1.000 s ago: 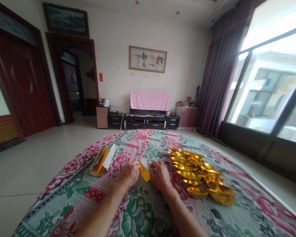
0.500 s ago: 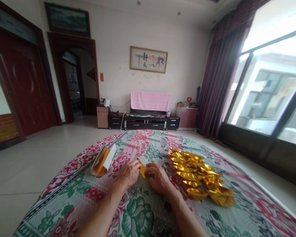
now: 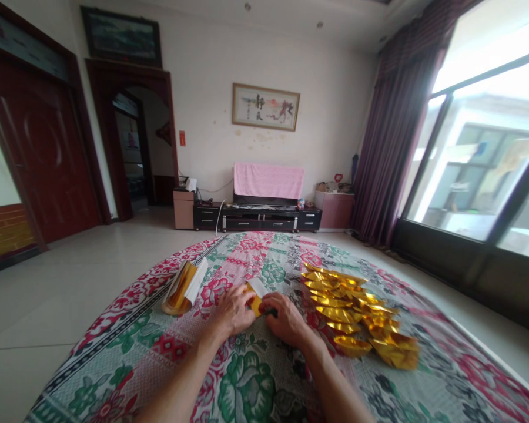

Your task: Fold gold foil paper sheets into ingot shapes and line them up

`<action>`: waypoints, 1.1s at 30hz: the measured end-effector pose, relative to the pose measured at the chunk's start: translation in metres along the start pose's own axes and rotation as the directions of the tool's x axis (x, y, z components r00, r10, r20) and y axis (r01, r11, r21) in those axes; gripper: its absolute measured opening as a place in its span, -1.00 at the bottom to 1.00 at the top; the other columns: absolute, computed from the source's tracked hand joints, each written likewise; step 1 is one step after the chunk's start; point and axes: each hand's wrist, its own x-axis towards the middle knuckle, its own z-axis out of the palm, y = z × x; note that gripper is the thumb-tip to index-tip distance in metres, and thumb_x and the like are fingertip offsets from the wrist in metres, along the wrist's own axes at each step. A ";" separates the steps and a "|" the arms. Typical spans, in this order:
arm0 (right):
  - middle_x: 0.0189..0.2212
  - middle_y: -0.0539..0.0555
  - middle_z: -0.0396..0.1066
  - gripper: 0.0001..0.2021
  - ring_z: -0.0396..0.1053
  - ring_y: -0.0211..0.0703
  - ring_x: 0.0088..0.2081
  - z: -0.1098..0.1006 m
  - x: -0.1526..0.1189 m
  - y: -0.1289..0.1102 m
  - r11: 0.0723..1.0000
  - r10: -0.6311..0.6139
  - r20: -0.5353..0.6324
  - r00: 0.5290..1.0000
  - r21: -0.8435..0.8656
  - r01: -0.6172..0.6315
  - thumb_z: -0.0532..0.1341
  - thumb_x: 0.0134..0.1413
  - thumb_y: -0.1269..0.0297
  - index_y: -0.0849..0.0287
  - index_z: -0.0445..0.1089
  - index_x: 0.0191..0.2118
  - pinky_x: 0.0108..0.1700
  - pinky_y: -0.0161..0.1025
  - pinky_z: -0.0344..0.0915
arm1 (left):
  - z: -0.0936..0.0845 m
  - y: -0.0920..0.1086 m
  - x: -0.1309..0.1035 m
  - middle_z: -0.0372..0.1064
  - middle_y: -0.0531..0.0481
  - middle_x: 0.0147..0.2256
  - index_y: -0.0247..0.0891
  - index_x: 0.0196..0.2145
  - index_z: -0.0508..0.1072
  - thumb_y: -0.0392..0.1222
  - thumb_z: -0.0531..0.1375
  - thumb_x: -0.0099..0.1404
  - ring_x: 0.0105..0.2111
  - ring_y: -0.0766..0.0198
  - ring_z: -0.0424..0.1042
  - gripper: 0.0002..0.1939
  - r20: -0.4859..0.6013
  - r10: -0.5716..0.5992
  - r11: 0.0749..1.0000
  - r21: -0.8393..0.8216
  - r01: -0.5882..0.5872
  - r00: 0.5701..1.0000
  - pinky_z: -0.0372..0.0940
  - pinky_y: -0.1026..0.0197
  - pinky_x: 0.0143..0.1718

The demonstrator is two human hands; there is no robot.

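A small piece of gold foil paper (image 3: 254, 304) with a white part at its far end lies between my hands, low over the tablecloth. My left hand (image 3: 233, 310) is closed on its left side, thumb and fingers pinching the edge. On the other side my right hand (image 3: 284, 317) grips the paper's right edge with curled fingers. Folded gold paper ingots (image 3: 352, 314) lie in overlapping rows to the right of my right hand. A curled stack of gold and white paper sheets (image 3: 186, 288) rests to the left of my left hand.
A flowered cloth (image 3: 247, 382) in red, green and white covers the round table. Beyond it stands a black TV cabinet (image 3: 260, 220) with a pink towel (image 3: 268, 180) above. Purple curtains (image 3: 385, 141) hang beside the large window on the right.
My left hand has shifted slightly, its thumb and fingers now lower and further over the foil paper. The right hand stays nearly in place. The ingots and sheet stack are unmoved.
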 end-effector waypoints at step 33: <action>-0.42 0.01 0.39 -0.86 0.29 -0.20 -0.27 0.003 -0.003 -0.018 0.976 -0.003 -0.050 0.999 -0.219 -0.008 0.15 -0.05 0.40 0.09 0.46 -0.40 -0.12 -0.23 0.06 | 0.010 -0.015 -0.001 0.30 0.00 0.00 -0.14 -0.38 0.45 -0.38 0.08 0.03 0.09 0.14 0.17 -0.77 -0.046 0.038 0.995 -0.093 -0.042 0.998 0.07 0.03 0.11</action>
